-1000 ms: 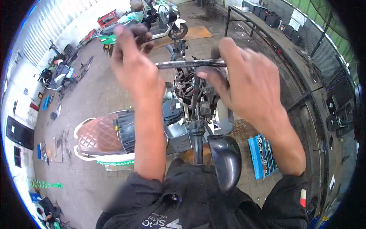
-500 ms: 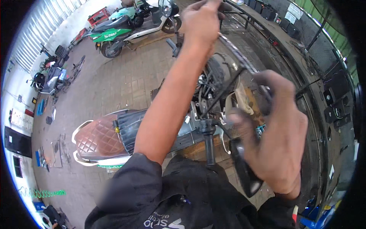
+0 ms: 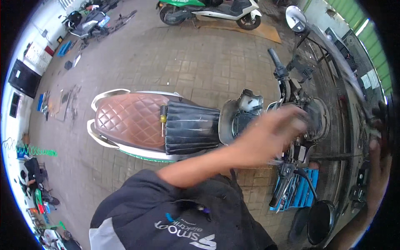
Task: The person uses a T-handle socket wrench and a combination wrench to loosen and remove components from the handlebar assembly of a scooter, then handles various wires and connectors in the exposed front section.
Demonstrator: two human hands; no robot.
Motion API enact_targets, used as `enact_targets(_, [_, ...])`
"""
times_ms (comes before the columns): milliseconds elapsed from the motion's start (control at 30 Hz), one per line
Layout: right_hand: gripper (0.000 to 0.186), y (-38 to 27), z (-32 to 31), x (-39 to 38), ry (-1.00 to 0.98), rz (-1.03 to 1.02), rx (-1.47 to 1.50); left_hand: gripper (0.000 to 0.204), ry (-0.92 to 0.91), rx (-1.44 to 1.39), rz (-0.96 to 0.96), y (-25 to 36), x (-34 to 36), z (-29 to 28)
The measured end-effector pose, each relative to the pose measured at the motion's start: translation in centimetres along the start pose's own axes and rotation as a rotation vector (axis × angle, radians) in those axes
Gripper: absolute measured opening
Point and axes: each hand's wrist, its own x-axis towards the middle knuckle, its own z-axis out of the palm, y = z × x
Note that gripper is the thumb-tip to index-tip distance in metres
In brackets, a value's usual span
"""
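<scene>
My left hand (image 3: 281, 127), bare and smeared by motion, is over the motorcycle's handlebar area. Its fingers look bent, but I cannot see anything in them. At the right rim my right hand (image 3: 377, 154) is dim and partly cut off. A long grey strip (image 3: 339, 56), blurred, slants down through the air to my right hand, which seems to hold its lower end. Below my left hand are the motorcycle's front end, with its left grip (image 3: 276, 59), right grip (image 3: 281, 187) and exposed parts. A screwdriver (image 3: 163, 118) with a yellow-and-black handle lies on the brown quilted seat (image 3: 127, 121).
A black ribbed cover (image 3: 191, 129) spans the seat's front. Round mirrors stand out at far right (image 3: 296, 18) and near right (image 3: 321, 223). A blue tool tray (image 3: 306, 189) is below the near grip. Beyond stands a green-and-white scooter (image 3: 208, 12); a dark bench runs along the right.
My left hand has come down from high up to the handlebar. My right hand has swung out to the right rim, and the long strip has moved right. The view has shifted too.
</scene>
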Motion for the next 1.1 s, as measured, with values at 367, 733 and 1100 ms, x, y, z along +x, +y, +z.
enact_targets(367, [0.047, 2.3, 14.8, 0.7, -1.044, -0.134, -0.123, 0.037, 1.588, -0.269, -0.235, -27.0, -22.8, -33.5])
enact_targets(733, [0.038, 5.9, 21.3, 0.4, -1.093, -0.316, -0.21, 0.057, 1.732, 1.092, -1.081, -32.1, -24.9, -30.2])
enact_targets(1100, [0.033, 10.8, 12.1, 2.6, -0.21, 0.687, 0.802, 0.093, 1.564, 1.389, -1.202, -31.7, -22.6, -27.5])
